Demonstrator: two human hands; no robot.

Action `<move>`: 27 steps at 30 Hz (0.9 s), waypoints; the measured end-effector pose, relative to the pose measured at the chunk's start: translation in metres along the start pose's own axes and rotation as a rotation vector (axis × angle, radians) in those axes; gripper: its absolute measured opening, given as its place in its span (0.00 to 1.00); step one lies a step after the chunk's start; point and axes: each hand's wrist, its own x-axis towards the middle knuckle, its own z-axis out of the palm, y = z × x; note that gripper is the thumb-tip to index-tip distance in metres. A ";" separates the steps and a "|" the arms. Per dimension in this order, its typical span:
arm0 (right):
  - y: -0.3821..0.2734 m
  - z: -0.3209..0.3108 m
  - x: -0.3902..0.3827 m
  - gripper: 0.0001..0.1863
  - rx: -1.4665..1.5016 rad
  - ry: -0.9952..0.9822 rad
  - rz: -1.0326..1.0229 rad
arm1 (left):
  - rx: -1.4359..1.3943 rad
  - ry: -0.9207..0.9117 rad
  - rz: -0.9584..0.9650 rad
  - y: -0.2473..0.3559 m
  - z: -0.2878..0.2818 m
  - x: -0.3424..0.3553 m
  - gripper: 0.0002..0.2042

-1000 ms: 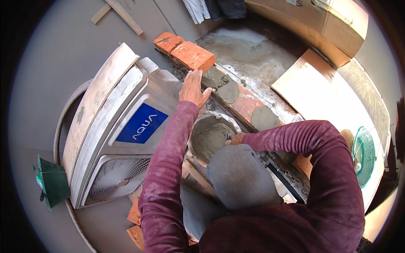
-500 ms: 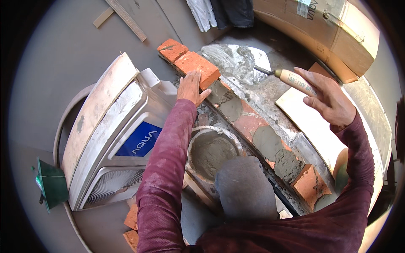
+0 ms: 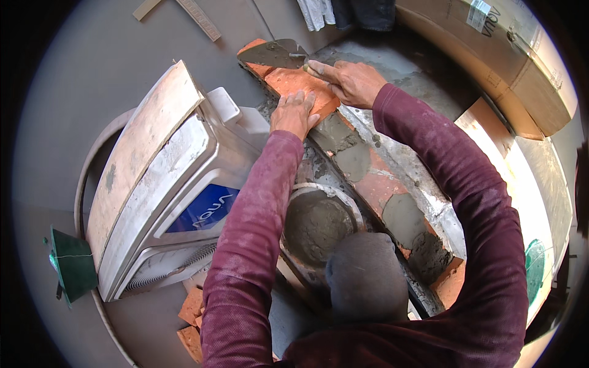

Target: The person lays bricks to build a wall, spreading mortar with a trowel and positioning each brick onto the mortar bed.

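Note:
My right hand (image 3: 353, 84) grips a trowel (image 3: 270, 54) by its handle, the blade lying over the upper end of two red bricks (image 3: 288, 81) on a low row of brickwork. My left hand (image 3: 296, 115) rests its spread fingers against the near edge of the larger brick. Below these bricks, grey mortar patches (image 3: 402, 216) cover parts of the red course. A round bucket (image 3: 316, 221) holding wet mortar sits beside the row, near my knee (image 3: 367, 282).
A white appliance (image 3: 159, 184) topped by a board stands at left, beside a green basin (image 3: 70, 264). Loose bricks (image 3: 190, 303) lie below it. A large cardboard box (image 3: 491, 61) and a pale board are at right; hanging clothes (image 3: 362, 12) are at the top.
My right hand has risen from the bucket with the trowel and moved left, bringing the blade over the end bricks. My left hand stays at the brick.

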 end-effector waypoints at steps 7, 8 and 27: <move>-0.008 -0.007 0.023 0.26 -0.046 -0.024 -0.009 | -0.017 -0.015 -0.044 -0.002 0.003 0.001 0.26; -0.002 -0.002 0.024 0.26 -0.067 -0.053 -0.021 | -0.032 -0.016 -0.041 0.001 0.001 0.004 0.26; 0.008 0.005 0.054 0.26 0.009 -0.041 -0.005 | -0.025 0.035 -0.008 -0.006 0.004 0.001 0.26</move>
